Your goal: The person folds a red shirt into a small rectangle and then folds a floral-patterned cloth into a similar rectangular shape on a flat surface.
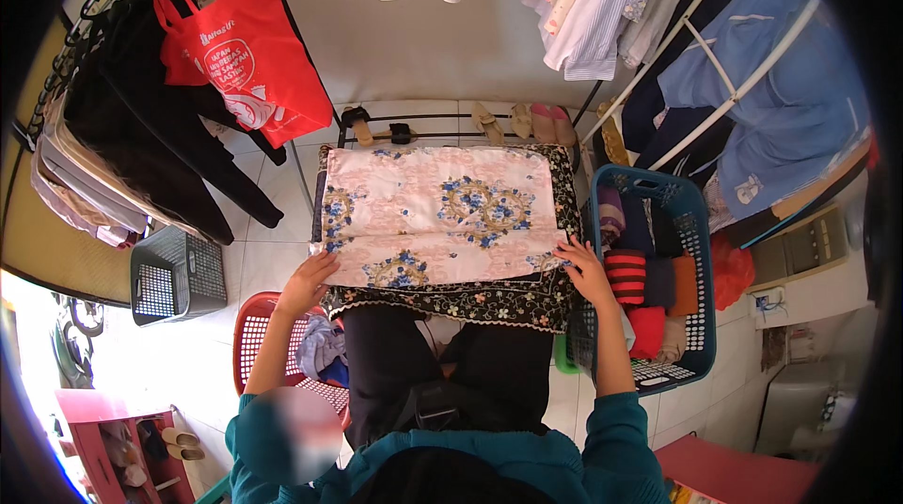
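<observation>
A pink cloth with blue flowers and gold wreaths (416, 208) lies spread before me, its near part doubled over along a crosswise fold. Beneath it, a black floral cloth with a scalloped edge (451, 308) covers a raised surface. At the pink cloth's near left edge rest the fingers of my left hand (307, 285); its thumb is hidden, so a grip cannot be made out. My right hand (589, 271) touches the near right corner with spread fingers.
Rolled clothes fill part of a blue plastic basket (695, 356) at right. A red basket (257, 320) with crumpled clothes stands at left, beyond it a grey basket (204, 278). Hanging clothes (585, 31), a red bag (261, 53) and a shoe rack (437, 134) surround the spot.
</observation>
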Tool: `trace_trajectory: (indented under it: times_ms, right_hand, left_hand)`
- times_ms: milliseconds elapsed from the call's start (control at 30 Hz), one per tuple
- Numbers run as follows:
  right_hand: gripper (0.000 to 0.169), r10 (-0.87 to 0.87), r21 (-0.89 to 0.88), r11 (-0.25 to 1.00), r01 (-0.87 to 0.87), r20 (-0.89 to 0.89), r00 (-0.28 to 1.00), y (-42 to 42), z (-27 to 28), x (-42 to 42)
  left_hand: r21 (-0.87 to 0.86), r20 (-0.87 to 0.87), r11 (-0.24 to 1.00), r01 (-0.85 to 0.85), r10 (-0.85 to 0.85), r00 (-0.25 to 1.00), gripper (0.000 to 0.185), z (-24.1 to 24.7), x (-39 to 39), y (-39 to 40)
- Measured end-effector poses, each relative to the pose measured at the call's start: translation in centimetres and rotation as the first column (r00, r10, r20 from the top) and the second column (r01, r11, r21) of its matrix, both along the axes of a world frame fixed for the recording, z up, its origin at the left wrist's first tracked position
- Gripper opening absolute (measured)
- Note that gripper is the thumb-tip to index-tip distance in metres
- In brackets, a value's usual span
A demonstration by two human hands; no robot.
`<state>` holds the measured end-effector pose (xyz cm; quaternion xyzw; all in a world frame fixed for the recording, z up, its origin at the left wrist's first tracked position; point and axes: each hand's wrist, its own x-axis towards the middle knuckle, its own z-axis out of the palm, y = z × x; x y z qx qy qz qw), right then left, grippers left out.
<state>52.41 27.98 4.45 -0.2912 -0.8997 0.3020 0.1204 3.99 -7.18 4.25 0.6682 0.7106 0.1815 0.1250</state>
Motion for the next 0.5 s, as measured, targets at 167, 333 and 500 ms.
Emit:
trace_trajectory:
  times_ms: [167,333,500]
  right_hand:
    - [0.037,0.040,-0.035,0.999,-0.038,0.065,0.997,-1.6,-0.8,1.6]
    - [0.032,-0.050,-0.147,0.988,0.048,-0.009,0.999,-3.0,-0.9,1.9]
    - [0.024,-0.111,-0.227,0.972,0.067,-0.187,0.976,-0.7,-1.4,0.6]
  left_hand:
    - [-0.010,0.067,0.999,0.030,-0.030,0.997,0.053,0.3,-0.1,-0.7]
    - [-0.023,0.151,1.000,-0.017,0.020,0.988,0.046,1.1,-0.1,-0.8]
    - [-0.159,0.585,0.960,-0.230,0.279,0.762,0.035,-0.7,-3.6,0.4]
